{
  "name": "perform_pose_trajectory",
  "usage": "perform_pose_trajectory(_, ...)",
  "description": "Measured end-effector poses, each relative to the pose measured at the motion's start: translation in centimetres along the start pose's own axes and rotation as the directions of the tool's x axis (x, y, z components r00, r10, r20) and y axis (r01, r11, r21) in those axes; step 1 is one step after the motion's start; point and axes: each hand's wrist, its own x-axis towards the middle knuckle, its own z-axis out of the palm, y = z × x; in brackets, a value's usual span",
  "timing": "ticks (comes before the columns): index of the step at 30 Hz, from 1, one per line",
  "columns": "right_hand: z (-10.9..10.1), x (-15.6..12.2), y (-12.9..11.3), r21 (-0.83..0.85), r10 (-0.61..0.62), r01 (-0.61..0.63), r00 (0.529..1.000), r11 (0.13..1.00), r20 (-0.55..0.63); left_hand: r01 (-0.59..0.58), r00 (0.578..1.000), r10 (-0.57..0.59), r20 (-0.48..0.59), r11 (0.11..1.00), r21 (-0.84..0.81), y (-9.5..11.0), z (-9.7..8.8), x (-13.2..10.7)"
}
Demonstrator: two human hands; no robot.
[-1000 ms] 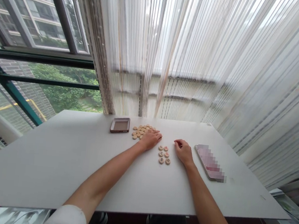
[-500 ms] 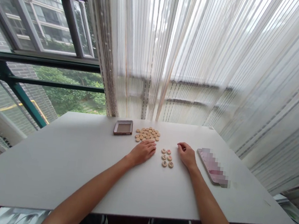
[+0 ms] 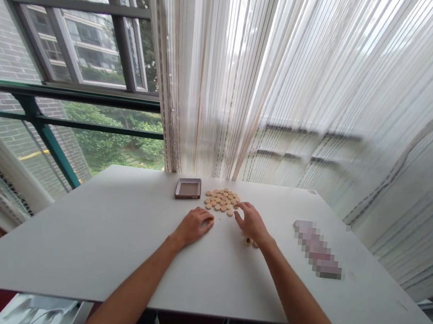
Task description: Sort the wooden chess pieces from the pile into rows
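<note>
Round wooden Chinese chess pieces (image 3: 220,201) lie face down in a loose cluster on the white table. My right hand (image 3: 249,221) reaches to the cluster's near right side, thumb and index finger apart around a piece at its edge, with no grip visible. Under the right wrist, face-up pieces (image 3: 247,241) show dark characters; the hand and forearm hide most of that group. My left hand (image 3: 195,225) rests on the table just in front of the cluster. Its fingers curl toward the thumb, and whether anything sits between their tips is hidden.
A shallow open box (image 3: 188,188) stands left of the cluster. A pixelated pinkish flat object (image 3: 317,249) lies to the right. Striped sheer curtains (image 3: 240,82) hang behind the white table (image 3: 123,235), and a window is at the left.
My right hand has moved left and forward to the cluster, covering most of the face-up pieces. My left hand has drawn back from the cluster and curled. The view has shifted slightly.
</note>
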Motion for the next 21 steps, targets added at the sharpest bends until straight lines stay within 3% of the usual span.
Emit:
perform_pose_trajectory(3,0.9,3.8,0.6,-0.069,0.129,-0.121,0.985,0.990,0.118,0.026,0.999,-0.027,-0.029,0.999,-0.034,-0.6,0.2,0.0)
perform_pose_trajectory(7,2.4,7.5,1.7,-0.102,0.181,-0.164,0.965,0.981,0.191,0.042,0.998,-0.046,-0.049,0.996,-0.083,-1.0,0.4,0.1)
perform_pose_trajectory(13,6.5,7.9,-0.2,-0.227,0.241,-0.180,0.930,0.957,0.277,0.072,0.996,-0.077,-0.045,0.991,-0.112,-1.0,0.4,0.0)
perform_pose_trajectory(21,8.7,7.7,-2.1,-0.315,0.159,-0.090,0.967,0.945,0.200,0.081,0.995,-0.087,-0.050,0.990,-0.113,-0.9,0.3,0.0)
